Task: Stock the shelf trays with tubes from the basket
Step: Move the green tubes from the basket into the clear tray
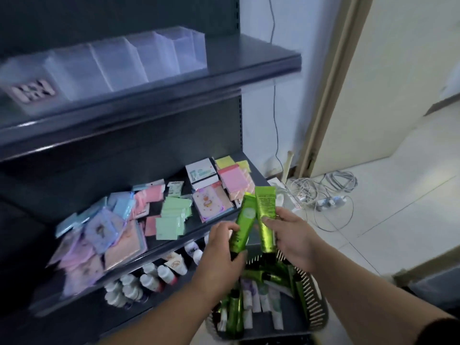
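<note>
I hold one green tube in each hand above the basket (pixel 316 302): my left hand (pixel 221 247) grips the left tube (pixel 245 224), my right hand (pixel 291 232) pinches the right tube (pixel 266 217). Both stand nearly upright, crimped ends up. The clear trays (pixel 139 58) sit far up-left on the top shelf (pixel 249 70), so the left hand looks nearer.

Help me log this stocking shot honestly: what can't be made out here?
- Clear trays, head view: motion blur hides what they hold.
- Tube in right hand: print too small.
- Basket: near rim hidden by forearms and bottom edge.
</note>
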`<control>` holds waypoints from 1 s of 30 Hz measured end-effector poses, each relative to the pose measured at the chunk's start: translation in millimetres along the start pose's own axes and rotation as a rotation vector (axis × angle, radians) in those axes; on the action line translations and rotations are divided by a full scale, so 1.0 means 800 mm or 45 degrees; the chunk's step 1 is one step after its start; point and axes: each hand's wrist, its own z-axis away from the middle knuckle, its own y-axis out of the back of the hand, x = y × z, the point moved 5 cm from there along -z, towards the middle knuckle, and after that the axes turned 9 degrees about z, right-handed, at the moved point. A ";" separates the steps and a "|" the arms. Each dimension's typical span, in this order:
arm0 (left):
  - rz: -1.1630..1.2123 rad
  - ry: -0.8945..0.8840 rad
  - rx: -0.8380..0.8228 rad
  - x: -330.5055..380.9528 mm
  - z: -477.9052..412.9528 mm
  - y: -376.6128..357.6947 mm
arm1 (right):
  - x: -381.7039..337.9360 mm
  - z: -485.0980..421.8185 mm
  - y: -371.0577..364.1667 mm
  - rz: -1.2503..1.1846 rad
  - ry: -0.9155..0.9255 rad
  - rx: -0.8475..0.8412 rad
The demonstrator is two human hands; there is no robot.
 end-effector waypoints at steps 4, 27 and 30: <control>0.089 0.059 0.147 0.042 0.008 0.055 | -0.061 0.023 -0.040 0.169 0.108 -0.107; 0.347 -0.019 0.784 0.051 0.205 0.494 | -0.230 0.175 -0.454 0.826 0.655 -0.029; 0.390 -0.023 0.846 0.035 0.230 0.551 | -0.238 0.182 -0.509 0.815 0.694 -0.015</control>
